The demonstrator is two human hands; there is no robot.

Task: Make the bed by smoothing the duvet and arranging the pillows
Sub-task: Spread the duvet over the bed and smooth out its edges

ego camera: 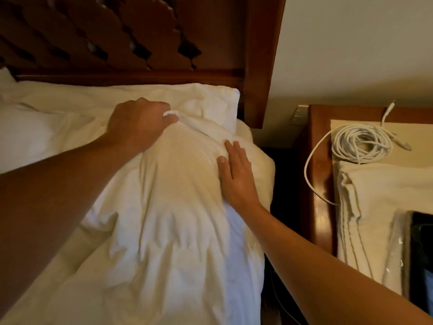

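While the left hand (138, 120) bunches a fold of the white rumpled cotton duvet (168, 221) near the head of the bed, its fingers (172, 118) curled and pinching fabric, the right hand (235, 174) lies flat on the same cover, fingers (230, 151) straight and pressing.

- Duvet: heaped over the right-hand side of the bed, top edge touching the white rectangular pillow (210, 106). Deep creases run toward the foot.
- Pillow: flat against the dark carved wooden headboard (140, 38), partly overlapped by the duvet's edge. A 2nd white pillow (21, 134) shows at far left, mostly out of frame.
- Likely reason for the grip: 1 hand anchors or tugs the top hem while the other flattens the bulge beside it. Judged stage: smoothing under way, not finished; pillows not yet arranged.
- Beside the bed: dark wooden bedside bench (321, 160) carrying a coiled white cable (363, 143) and a folded cream cloth (375, 207), well apart from both hands.
- Risk: pulling the hem harder may drag the pillow askew.
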